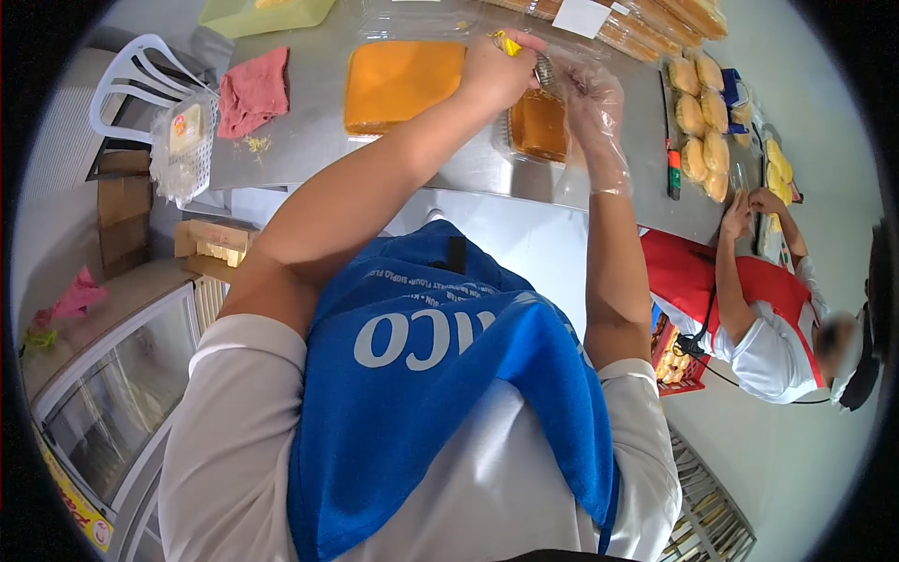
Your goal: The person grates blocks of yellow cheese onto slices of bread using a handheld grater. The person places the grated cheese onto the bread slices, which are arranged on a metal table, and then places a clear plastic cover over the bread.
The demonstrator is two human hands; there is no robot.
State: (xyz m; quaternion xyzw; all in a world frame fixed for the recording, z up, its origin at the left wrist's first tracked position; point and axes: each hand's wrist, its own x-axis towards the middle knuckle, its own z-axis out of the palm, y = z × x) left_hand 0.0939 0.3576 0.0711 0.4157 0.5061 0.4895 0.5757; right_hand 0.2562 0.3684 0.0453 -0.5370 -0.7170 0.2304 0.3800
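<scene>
My bare left hand (495, 74) is at the top centre, its fingers closed at a small ridged, metallic-looking thing (546, 73). Something yellow (507, 44) lies against that hand. My right hand (592, 91), in a clear plastic glove, meets it from the right; its fingertips are partly hidden, and its grip is unclear. Below the hands, a brown, glossy-topped cake (537, 126) sits in a clear plastic container, partly covered by the gloved hand. A larger orange-topped rectangular cake (402, 86) lies to the left, partly behind my left forearm.
A steel table (316, 154) carries a pink cloth (254, 93), a green tub (267, 17), packed long baked goods (625, 35), wrapped buns (702, 116) and a red-and-green cutter-like tool (673, 172). A co-worker in a red apron (758, 281) works at the right.
</scene>
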